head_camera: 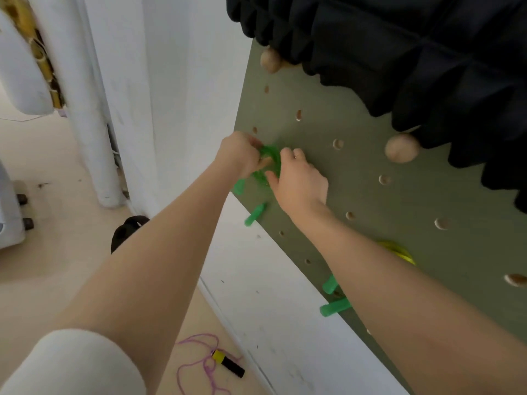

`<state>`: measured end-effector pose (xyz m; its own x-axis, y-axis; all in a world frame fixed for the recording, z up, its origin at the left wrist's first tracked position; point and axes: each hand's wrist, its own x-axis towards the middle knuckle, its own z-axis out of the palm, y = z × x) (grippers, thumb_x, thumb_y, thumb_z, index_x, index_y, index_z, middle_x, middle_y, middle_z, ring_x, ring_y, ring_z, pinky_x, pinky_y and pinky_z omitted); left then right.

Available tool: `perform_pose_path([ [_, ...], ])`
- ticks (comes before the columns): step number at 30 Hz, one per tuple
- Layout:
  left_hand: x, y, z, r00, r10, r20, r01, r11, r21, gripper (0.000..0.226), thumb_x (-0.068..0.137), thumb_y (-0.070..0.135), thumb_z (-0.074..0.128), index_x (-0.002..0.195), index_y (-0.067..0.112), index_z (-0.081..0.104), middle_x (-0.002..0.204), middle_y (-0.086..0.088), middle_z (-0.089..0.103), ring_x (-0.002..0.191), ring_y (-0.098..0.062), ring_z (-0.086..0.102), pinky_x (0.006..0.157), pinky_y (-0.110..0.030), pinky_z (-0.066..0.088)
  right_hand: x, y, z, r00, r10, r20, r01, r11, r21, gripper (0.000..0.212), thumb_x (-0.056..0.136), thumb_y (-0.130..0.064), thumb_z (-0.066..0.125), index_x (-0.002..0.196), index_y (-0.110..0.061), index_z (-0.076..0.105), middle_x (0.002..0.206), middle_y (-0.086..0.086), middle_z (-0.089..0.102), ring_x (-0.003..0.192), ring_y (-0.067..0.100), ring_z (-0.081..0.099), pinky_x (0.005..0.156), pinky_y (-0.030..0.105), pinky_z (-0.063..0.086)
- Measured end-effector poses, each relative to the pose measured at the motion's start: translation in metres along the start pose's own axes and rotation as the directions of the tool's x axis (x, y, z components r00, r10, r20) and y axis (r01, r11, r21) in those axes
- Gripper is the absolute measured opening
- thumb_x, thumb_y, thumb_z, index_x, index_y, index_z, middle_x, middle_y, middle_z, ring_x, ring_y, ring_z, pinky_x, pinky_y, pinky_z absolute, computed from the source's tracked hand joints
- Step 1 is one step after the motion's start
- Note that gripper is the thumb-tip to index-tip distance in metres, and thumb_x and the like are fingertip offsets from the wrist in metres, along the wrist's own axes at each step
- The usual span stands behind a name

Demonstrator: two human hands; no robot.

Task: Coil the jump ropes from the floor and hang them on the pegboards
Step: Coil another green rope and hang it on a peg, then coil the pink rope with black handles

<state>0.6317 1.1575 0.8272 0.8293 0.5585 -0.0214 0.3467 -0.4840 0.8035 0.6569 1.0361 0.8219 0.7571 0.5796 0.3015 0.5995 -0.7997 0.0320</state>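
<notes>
A coiled green jump rope [269, 158] is held against the olive pegboard [356, 195] near its left edge, looped at a wooden peg that is mostly hidden. My left hand [239, 155] pinches the coil's top from the left. My right hand [299, 181] grips the coil from the right, fingers curled around it. Its two green handles [255, 215] dangle below the hands. A purple jump rope [196, 363] with a yellow-and-black handle [228, 363] lies loose on the floor below.
Lower on the board hang another rope's green handles [335, 306] and a yellow rope [399, 252], partly behind my right forearm. Round wooden pegs [400, 148] stick out above. A dark padded garment [413, 52] hangs over the board's top. A white pillar [91, 109] stands at left.
</notes>
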Motion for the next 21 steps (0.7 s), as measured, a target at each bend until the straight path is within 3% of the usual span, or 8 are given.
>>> perform_pose_path([
  [3,-0.014,-0.007,-0.006,0.992,-0.027,0.125,0.059,0.964,-0.260,0.049,0.085,0.018,0.058,0.133,0.019,0.050,0.126,-0.002,0.058,0.110,-0.021,0.056,0.098,-0.032,0.044,-0.009,0.004,-0.013,0.994,-0.029,0.103,0.025,0.999,0.035,0.043,0.095,-0.040,0.048,0.123,-0.009,0.044,0.133,0.008,0.039,0.109,0.029,0.053,0.067,0.032,0.035],
  [5,-0.031,-0.009,-0.008,0.974,-0.009,0.225,0.086,0.939,-0.332,0.057,0.087,0.017,0.058,0.141,0.018,0.038,0.125,0.005,0.052,0.110,-0.016,0.051,0.095,-0.026,0.038,-0.021,0.006,-0.025,0.994,-0.016,0.107,0.003,0.992,0.126,0.044,0.095,-0.033,0.047,0.131,-0.009,0.037,0.142,0.008,0.032,0.113,0.030,0.051,0.070,0.032,0.035],
  [7,-0.047,-0.012,-0.005,0.988,0.005,0.157,0.034,0.968,-0.247,0.059,0.086,0.015,0.055,0.141,0.016,0.034,0.126,0.001,0.054,0.110,-0.020,0.051,0.093,-0.030,0.040,-0.040,0.008,-0.039,0.993,-0.055,0.108,0.035,0.984,0.177,0.044,0.096,-0.028,0.045,0.136,-0.012,0.033,0.147,0.006,0.025,0.113,0.029,0.050,0.070,0.032,0.035],
  [10,-0.073,-0.020,0.004,0.999,0.020,-0.048,-0.017,0.999,0.052,0.062,0.081,0.026,0.053,0.140,0.017,0.034,0.135,-0.009,0.047,0.126,-0.033,0.039,0.104,-0.043,0.035,-0.078,0.014,-0.058,0.977,-0.158,0.140,0.130,0.972,0.194,0.035,0.097,-0.025,0.042,0.129,-0.013,0.040,0.144,0.002,0.027,0.103,0.026,0.054,0.069,0.033,0.042],
  [14,-0.132,-0.015,0.029,0.983,-0.069,-0.170,0.085,0.992,0.089,0.058,0.089,0.025,0.052,0.142,0.013,0.032,0.149,-0.012,0.026,0.137,-0.032,0.021,0.109,-0.042,0.024,-0.136,0.040,-0.066,0.947,-0.259,0.192,0.220,0.954,0.205,0.023,0.094,-0.022,0.044,0.114,-0.012,0.052,0.137,0.002,0.036,0.099,0.028,0.056,0.075,0.037,0.047],
  [16,-0.165,-0.014,0.047,0.984,-0.105,-0.144,0.115,0.992,0.060,0.053,0.091,0.022,0.050,0.140,0.010,0.035,0.145,-0.013,0.033,0.134,-0.033,0.026,0.107,-0.041,0.027,-0.162,0.059,-0.065,0.931,-0.305,0.202,0.265,0.943,0.203,0.021,0.093,-0.018,0.045,0.109,-0.009,0.057,0.131,0.004,0.043,0.101,0.029,0.055,0.079,0.035,0.043],
  [18,-0.195,-0.016,0.069,0.983,-0.161,-0.086,0.159,0.987,-0.031,0.048,0.091,0.018,0.049,0.137,0.009,0.038,0.136,-0.011,0.046,0.127,-0.031,0.039,0.102,-0.037,0.034,-0.185,0.071,-0.064,0.899,-0.397,0.188,0.365,0.913,0.181,0.019,0.089,-0.010,0.048,0.100,-0.006,0.063,0.121,0.010,0.053,0.105,0.032,0.053,0.094,0.037,0.041],
  [21,-0.239,-0.018,0.102,0.958,-0.285,-0.031,0.274,0.942,-0.193,0.044,0.091,0.017,0.048,0.134,0.007,0.040,0.117,-0.008,0.059,0.112,-0.027,0.054,0.088,-0.029,0.041,-0.204,0.075,-0.052,0.792,-0.611,-0.012,0.607,0.784,0.132,0.015,0.068,-0.003,0.057,0.077,-0.005,0.068,0.094,0.013,0.066,0.097,0.034,0.062,0.101,0.049,0.040],
])
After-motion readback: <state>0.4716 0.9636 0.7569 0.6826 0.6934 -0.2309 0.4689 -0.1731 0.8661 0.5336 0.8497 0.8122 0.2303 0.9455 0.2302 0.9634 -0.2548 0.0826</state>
